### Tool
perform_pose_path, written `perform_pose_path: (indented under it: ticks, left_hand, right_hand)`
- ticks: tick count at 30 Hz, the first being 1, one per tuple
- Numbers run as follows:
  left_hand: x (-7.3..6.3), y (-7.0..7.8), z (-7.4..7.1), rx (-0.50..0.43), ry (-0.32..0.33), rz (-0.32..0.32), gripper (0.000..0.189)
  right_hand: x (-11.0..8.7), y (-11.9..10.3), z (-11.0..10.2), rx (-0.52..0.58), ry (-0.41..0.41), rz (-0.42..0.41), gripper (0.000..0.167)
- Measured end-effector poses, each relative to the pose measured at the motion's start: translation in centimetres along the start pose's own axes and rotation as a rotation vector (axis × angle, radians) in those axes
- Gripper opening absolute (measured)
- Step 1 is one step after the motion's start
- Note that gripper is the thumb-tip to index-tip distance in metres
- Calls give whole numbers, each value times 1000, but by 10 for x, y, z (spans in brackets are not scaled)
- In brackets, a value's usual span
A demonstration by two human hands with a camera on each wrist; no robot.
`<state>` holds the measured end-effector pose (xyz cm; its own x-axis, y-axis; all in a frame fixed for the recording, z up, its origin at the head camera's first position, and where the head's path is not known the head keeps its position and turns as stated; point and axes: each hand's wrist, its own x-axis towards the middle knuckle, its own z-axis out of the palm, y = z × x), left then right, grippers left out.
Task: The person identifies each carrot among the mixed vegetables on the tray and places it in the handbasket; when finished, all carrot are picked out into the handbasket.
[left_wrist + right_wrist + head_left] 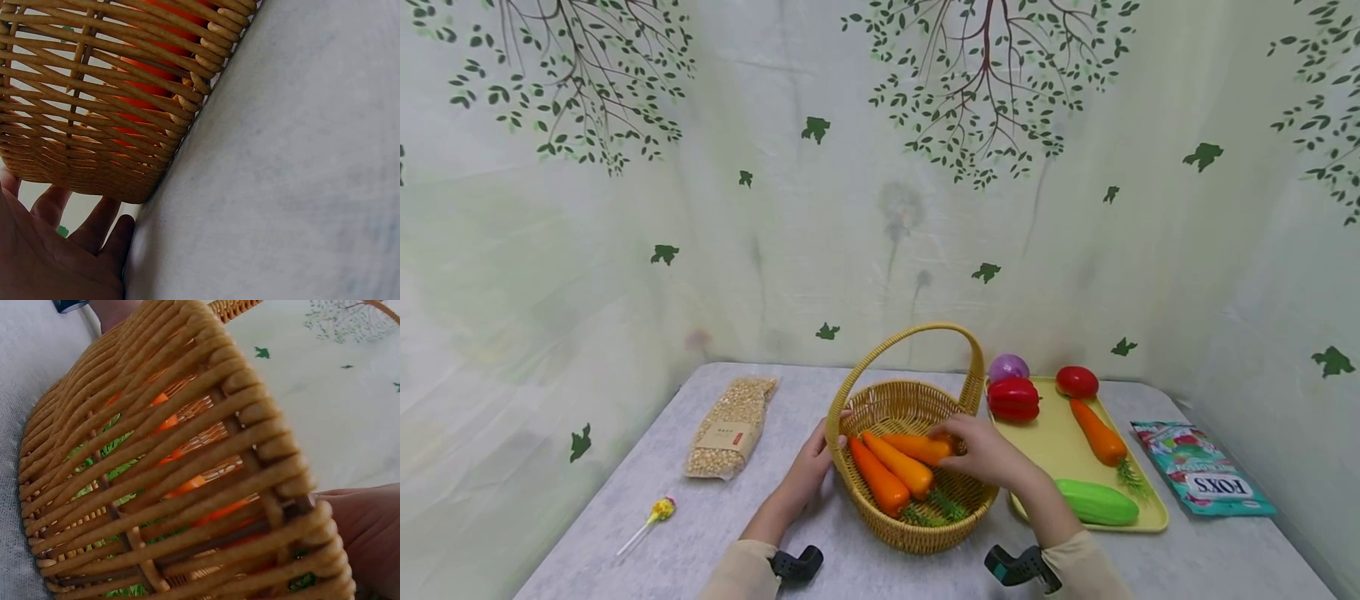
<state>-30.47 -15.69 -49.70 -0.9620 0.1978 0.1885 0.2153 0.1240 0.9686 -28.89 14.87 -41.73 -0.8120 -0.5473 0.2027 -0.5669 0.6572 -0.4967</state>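
A wicker basket with an arched handle stands before me, three carrots inside. Two of them, a red-orange carrot and an orange carrot, lie side by side with green tops toward me. My right hand reaches over the right rim and pinches the thick end of the third carrot. At the basket's left side rests my left hand, its fingers spread against the weave in the left wrist view. The weave covers most of the right wrist view and hides the right fingertips.
Right of the basket, a yellow tray bears a red pepper, a tomato, a carrot and a green cucumber-like vegetable. A purple onion-like ball, FOX'S bag, grain bag and lollipop lie around.
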Motion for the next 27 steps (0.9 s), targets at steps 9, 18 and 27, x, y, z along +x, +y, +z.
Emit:
perform_pose_path:
  ticks: [9, 18, 27]
  left_hand:
    - [-1, -2, 0, 3, 2, -1, 43]
    - [-1, -3, -1, 3, -1, 0, 44]
    - [0, -1, 0, 9, 7, 0, 43]
  right_hand:
    - [13, 1, 9, -38, -44, 14, 31]
    - [21, 3, 18, -48, -60, -5, 33]
    - [24, 2, 21, -28, -107, 38, 34]
